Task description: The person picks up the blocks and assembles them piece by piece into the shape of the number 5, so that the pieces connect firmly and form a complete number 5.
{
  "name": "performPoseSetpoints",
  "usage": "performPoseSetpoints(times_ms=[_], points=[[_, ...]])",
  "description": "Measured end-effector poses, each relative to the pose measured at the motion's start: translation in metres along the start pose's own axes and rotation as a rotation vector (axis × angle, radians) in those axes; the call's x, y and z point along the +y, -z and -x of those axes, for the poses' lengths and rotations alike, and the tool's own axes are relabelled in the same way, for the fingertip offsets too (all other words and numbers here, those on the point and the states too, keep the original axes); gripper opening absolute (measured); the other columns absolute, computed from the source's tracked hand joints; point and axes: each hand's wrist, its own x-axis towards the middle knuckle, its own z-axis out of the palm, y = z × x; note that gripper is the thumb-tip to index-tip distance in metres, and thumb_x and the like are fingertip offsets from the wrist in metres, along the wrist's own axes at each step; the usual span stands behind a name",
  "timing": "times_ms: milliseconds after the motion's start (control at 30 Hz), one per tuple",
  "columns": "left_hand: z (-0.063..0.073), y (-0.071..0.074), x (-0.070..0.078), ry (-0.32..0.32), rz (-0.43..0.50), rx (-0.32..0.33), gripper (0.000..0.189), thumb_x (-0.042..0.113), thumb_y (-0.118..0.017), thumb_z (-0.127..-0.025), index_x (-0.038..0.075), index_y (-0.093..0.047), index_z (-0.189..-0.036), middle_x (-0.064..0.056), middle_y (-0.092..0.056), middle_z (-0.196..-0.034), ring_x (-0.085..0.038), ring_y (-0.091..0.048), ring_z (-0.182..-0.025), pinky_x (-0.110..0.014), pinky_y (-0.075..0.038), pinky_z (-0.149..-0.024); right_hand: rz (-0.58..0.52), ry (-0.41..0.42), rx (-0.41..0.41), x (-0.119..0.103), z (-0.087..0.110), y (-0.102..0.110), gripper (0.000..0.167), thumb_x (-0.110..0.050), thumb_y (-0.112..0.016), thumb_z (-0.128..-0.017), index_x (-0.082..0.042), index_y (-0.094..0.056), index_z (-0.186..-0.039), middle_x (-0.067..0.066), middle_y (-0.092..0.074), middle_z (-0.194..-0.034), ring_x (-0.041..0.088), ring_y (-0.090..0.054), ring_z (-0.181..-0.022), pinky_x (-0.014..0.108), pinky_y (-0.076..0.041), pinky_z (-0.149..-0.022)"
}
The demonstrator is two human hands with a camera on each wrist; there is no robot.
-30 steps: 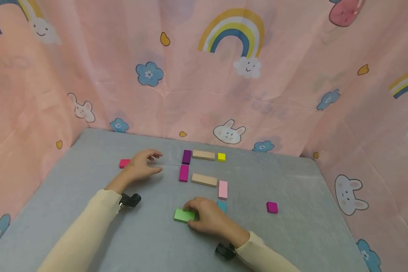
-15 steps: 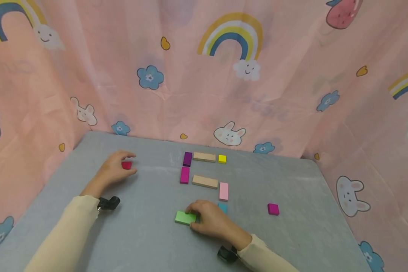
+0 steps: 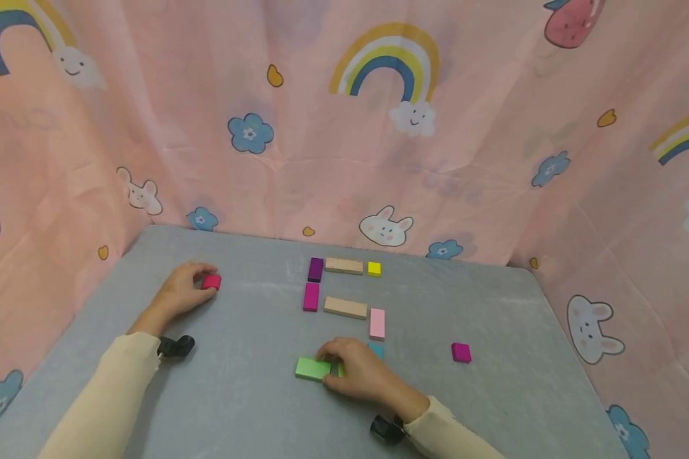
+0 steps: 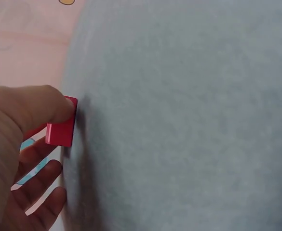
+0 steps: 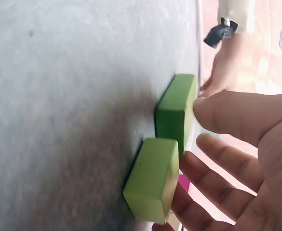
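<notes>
My left hand pinches a small red block at the table's left side. In the left wrist view, the thumb lies on this red block, and the other fingers spread behind it. At the front middle, my right hand hovers low over a green block, fingers loosely bent. The right wrist view shows that green block and a lighter green block near the fingers. Thumb and fingers stand apart there; whether they touch either block is hard to tell. A blue block is partly hidden behind the right hand.
Beyond the right hand lie a pink block, two tan blocks, a magenta block, a purple block and a yellow cube. Another magenta block sits at right. A patterned curtain borders the grey table.
My left hand has moved left, away from the middle blocks, and its fingers have closed around the red block. The right hand has stayed almost still by the green blocks.
</notes>
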Motion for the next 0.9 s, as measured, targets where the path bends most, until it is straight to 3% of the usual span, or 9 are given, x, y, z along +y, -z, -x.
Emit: performPoseSetpoints(times_ms=[267,533,900], points=[[0.003,-0.001,0.001,-0.003,-0.011,0.019,0.037,0.013,-0.071,-0.083,-0.002,-0.063,-0.116,-0.026,-0.060,-0.118,-0.040,-0.053,-0.111,-0.057,-0.040,-0.098,-0.087,-0.047,0.037,0.008,0.006,0.010,0.027,-0.020,-0.070,-0.085,-0.015,-0.067,-0.111,-0.005,-0.066,-0.107,0.009,-0.059,-0.094,0.028,-0.052,-0.083],[0.007,-0.008,0.008,-0.075,-0.046,0.049,0.032,0.014,-0.074,-0.080,0.001,-0.067,-0.109,-0.020,-0.064,-0.107,-0.033,-0.056,-0.098,-0.052,-0.044,-0.088,-0.062,-0.060,0.106,0.015,0.013,0.020,0.028,-0.020,-0.071,-0.085,-0.013,-0.067,-0.111,-0.002,-0.067,-0.107,0.014,-0.062,-0.096,0.034,-0.053,-0.084],[0.027,-0.025,0.041,-0.205,-0.086,0.030,0.030,0.019,-0.078,-0.076,0.007,-0.069,-0.102,-0.007,-0.067,-0.098,-0.022,-0.057,-0.091,-0.043,-0.049,-0.081,-0.092,-0.100,0.203,0.031,0.030,0.037,0.030,-0.017,-0.070,-0.085,-0.012,-0.065,-0.114,0.003,-0.066,-0.111,0.021,-0.063,-0.100,0.044,-0.053,-0.087]])
